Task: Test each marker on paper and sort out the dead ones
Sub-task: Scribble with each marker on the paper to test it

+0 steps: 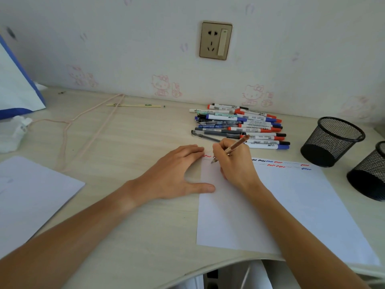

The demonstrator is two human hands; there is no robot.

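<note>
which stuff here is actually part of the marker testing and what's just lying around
Part of the job: pen in right hand, test paper, marker pile, two mesh cups.

Lying about: chopsticks, cord, bag, spare sheet, crumpled tissue.

Matt pale wood-grain worktop [129, 130], smooth white paper sheet [291, 197], glossy plastic markers [239, 124], black wire-mesh metal cups [331, 140].

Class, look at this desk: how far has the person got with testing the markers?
Done: a row of red, blue and black squiggles crosses the top of the paper. In hand: the right hand writes with a brown pen; the left hand steadies the sheet. Left: the pile of markers; whether the mesh cups hold anything cannot be seen.
</note>
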